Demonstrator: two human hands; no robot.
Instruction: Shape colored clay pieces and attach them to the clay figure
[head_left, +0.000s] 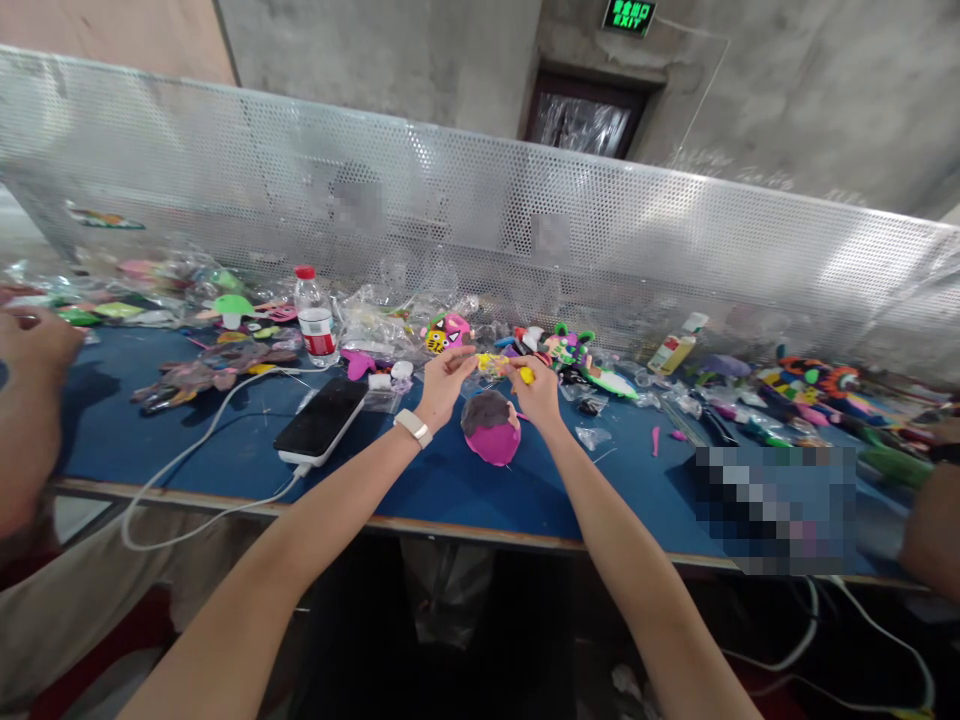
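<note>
My left hand pinches one end of a small crinkled clear plastic wrapper with yellow in it, above the table. My right hand is closed at the wrapper's other end, and a lump of yellow modelling clay shows at its fingers. Just below and between the hands lies a rounded magenta clay piece with a dark grey top and a bit of pink at its right side. Beyond the left fingertips sits a pink and yellow clay figure.
A phone on a white power bank and a red-capped bottle stand left. Clay figures and plastic bags line the perforated metal divider. A glue bottle is at right. Other people's hands show at both sides of the blue table.
</note>
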